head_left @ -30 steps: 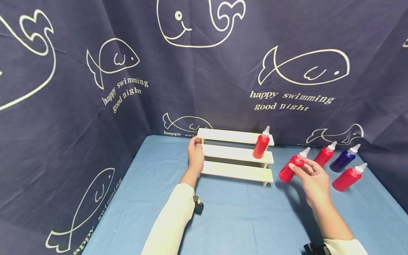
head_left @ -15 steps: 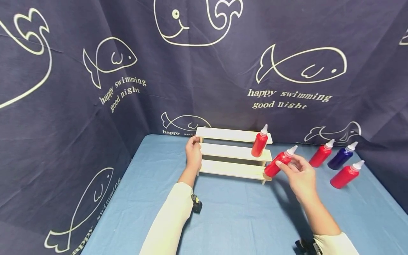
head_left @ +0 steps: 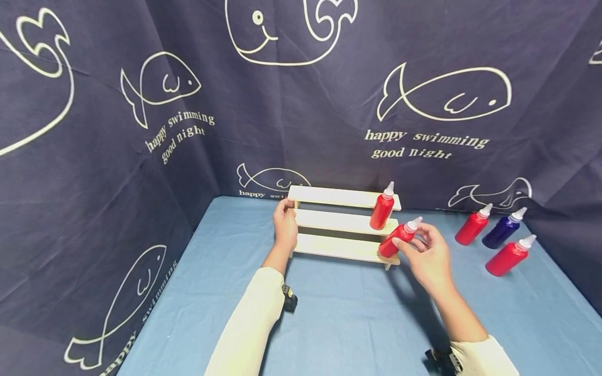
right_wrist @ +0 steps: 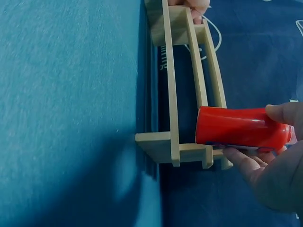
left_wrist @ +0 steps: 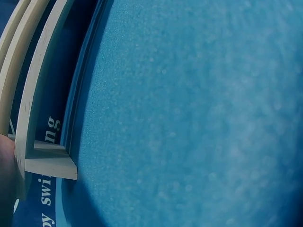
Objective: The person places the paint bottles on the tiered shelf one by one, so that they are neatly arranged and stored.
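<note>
A pale wooden three-tier shelf rack (head_left: pixel 338 248) stands on the table. My left hand (head_left: pixel 285 227) grips its left end, fingers at the upper tiers; in the left wrist view only a bit of that hand shows beside the rack's end (left_wrist: pixel 51 165). My right hand (head_left: pixel 430 257) holds a red squeeze bottle (head_left: pixel 394 241) with a white pointed nozzle, thumb on one side and fingers on the other. This bottle leans, its base close over the right end of the lowest shelf. Another red squeeze bottle (head_left: pixel 381 212) stands upright on the middle shelf's right end.
Right of the rack, two red squeeze bottles (head_left: pixel 472 228) (head_left: pixel 507 261) and one dark blue squeeze bottle (head_left: pixel 501 233) stand on the blue table cloth (head_left: pixel 338 318). Dark blue curtains (head_left: pixel 320 120) with fish drawings hang behind and at the sides.
My right hand has carried the red squeeze bottle leftward, from beside the rack to over the lowest shelf's right end. My left hand keeps its grip on the rack.
</note>
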The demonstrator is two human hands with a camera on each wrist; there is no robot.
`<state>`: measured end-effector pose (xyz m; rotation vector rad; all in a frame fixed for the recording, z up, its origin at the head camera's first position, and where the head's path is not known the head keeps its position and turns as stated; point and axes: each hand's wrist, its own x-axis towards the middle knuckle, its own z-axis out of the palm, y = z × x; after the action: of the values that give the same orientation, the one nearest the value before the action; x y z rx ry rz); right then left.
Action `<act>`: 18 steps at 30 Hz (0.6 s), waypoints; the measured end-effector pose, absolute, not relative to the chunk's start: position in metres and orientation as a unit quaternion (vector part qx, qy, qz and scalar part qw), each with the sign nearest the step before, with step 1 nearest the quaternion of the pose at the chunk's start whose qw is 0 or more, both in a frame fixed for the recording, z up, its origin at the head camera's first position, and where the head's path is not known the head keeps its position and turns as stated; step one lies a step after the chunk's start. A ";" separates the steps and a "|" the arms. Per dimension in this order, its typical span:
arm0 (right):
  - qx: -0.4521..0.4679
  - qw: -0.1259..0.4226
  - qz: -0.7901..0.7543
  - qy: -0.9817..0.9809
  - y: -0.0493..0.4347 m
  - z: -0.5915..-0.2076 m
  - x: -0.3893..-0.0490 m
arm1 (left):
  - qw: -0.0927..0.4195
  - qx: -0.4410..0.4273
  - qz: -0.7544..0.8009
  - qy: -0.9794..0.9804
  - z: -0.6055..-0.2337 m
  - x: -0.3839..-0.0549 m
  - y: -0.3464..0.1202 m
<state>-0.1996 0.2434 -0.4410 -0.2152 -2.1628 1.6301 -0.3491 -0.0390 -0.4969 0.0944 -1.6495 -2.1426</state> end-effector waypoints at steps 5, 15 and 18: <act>-0.047 0.234 0.584 -0.776 0.235 -0.441 -0.200 | 0.209 0.036 -0.776 -0.594 -0.496 -0.349 -0.039; -0.010 0.219 0.601 -0.768 0.221 -0.440 -0.200 | 0.207 0.030 -0.774 -0.597 -0.492 -0.346 -0.041; -0.011 0.207 0.604 -0.769 0.218 -0.442 -0.200 | 0.207 0.034 -0.771 -0.601 -0.494 -0.346 -0.040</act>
<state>-0.2000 0.2178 -0.4420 -0.0300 -2.1416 1.6830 -0.3460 -0.0400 -0.4937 0.0936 -1.6737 -2.1475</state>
